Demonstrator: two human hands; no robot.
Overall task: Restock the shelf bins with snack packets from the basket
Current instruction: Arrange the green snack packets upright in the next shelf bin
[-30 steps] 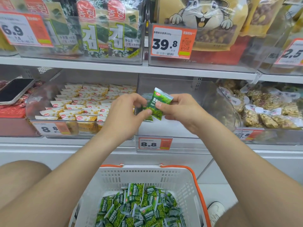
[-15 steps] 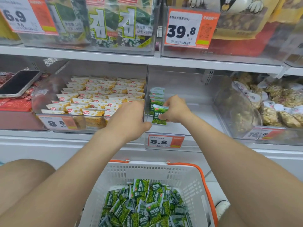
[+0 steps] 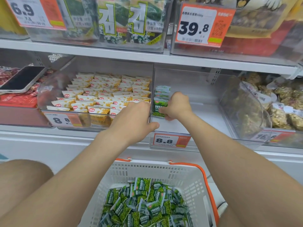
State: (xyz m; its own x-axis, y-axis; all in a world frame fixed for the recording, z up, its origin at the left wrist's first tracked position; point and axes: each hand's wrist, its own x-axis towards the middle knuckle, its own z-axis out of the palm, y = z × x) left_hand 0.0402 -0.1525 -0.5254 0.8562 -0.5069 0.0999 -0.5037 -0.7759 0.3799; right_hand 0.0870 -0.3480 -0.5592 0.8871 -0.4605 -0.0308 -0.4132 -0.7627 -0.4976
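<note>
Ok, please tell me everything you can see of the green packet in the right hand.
The green packet is a glossy pouch, green with white lettering and a red logo near its top. It stands upright at the front of a row of like packets, beside the left wall of the clear bin. The right hand grips its right side.

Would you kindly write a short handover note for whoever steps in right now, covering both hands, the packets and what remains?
Right hand: grips one green packet, standing it at the front of the short packet row along the left wall of the middle bin.
Left hand: at the bin's front left corner, fingers hidden; cannot tell whether it holds anything.
Done: one short row begun; the rest of the bin floor is bare.
Left: the basket below holds a heap of basket packets to shelve.
</note>
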